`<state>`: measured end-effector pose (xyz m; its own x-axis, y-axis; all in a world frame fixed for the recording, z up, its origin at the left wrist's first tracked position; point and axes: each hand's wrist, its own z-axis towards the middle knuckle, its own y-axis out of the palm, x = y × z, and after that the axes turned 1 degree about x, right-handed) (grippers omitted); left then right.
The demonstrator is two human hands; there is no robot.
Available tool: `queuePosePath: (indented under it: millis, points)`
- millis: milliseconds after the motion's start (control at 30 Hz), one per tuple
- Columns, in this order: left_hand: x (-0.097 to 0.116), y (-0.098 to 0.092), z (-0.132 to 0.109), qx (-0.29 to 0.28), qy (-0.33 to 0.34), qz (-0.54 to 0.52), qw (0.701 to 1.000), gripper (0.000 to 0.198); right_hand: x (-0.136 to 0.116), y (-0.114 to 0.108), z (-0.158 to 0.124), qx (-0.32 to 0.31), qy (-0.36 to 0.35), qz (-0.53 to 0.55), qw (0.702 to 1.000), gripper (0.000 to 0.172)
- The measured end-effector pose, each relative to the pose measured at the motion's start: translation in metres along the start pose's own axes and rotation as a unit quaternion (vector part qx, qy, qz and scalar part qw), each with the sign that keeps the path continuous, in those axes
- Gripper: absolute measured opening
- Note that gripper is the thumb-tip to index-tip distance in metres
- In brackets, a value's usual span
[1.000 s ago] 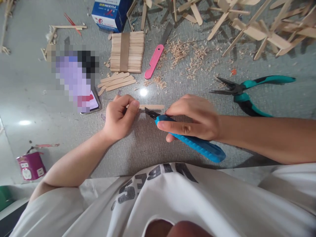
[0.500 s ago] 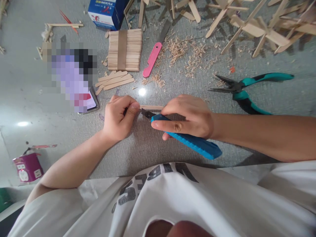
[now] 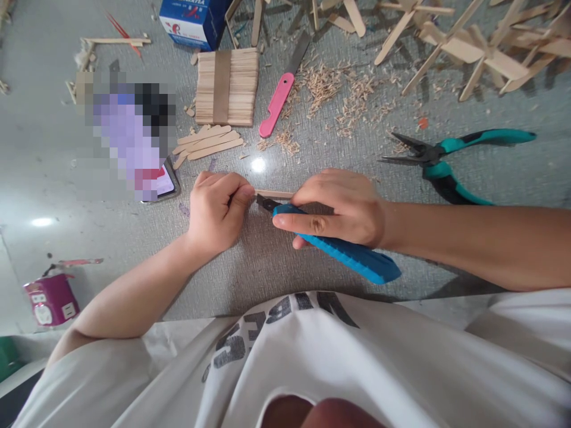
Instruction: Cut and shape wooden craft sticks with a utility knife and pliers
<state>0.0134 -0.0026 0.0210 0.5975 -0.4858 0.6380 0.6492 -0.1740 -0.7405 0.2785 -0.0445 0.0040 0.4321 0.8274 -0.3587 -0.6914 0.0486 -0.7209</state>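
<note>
A pale wooden stick spans the gap between my two hands, above the grey table. My left hand pinches its left end between thumb and fingers. Closed round a blue utility knife, my right hand also touches the stick's right end with its fingertips. The knife's dark blade points left, close to the stick near my left thumb. Behind my left hand lie several loose sticks and a banded bundle of sticks.
Teal-handled pliers lie at the right. A pink knife rests beside wood shavings. Behind stand stick structures and a blue box. A phone and purple device are at the left.
The stick between my hands has tilted slightly and shows a narrower face. Both hands keep nearly the same position and hold. The view has shifted slightly.
</note>
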Motion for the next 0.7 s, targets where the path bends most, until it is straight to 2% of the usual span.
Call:
queuePosePath:
  millis: [400, 567, 700]
  points:
    - [-0.0001, -0.0005, 0.0008, -0.026, -0.018, 0.012, 0.999, 0.033, -0.0016, -0.0008, 0.0037, -0.024, 0.018, 0.000, 1.000, 0.014]
    - [-0.0033, 0.0009, 0.0008, -0.043, -0.014, 0.034, 0.998, 0.032, -0.0010, 0.0056, 0.0008, 0.009, 0.022, 0.006, 1.000, 0.018]
    - [-0.0052, 0.0027, 0.0008, -0.052, 0.000, 0.051, 0.997, 0.033, 0.0012, 0.0009, -0.0008, -0.041, -0.004, 0.004, 0.999, 0.026]
